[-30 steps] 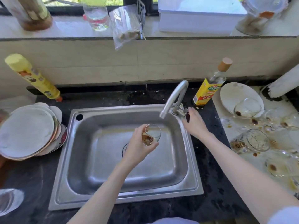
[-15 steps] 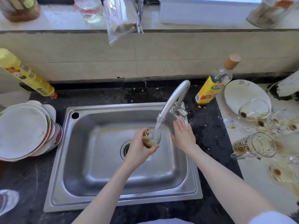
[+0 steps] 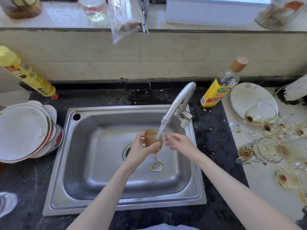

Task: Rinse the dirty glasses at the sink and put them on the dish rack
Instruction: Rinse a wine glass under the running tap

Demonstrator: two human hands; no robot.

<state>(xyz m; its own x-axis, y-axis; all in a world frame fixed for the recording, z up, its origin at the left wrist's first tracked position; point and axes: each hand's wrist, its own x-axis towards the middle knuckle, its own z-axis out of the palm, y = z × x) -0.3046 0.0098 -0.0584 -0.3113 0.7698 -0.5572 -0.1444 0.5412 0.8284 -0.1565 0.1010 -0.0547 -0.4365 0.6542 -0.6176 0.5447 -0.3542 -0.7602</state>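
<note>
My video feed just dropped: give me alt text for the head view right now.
Over a steel sink, the left hand grips a stemmed glass of brownish water under the running faucet, with the open right hand beside it. More dirty glasses lie on the counter to the right; stacked plates sit left.

A stack of plates (image 3: 23, 133) sits at the tabletop's (image 3: 214, 146) left edge, with a yellow bottle (image 3: 28, 75) behind it. A yellow-labelled bottle (image 3: 219, 87) stands near the back right, beside a white plate (image 3: 245, 97).
</note>
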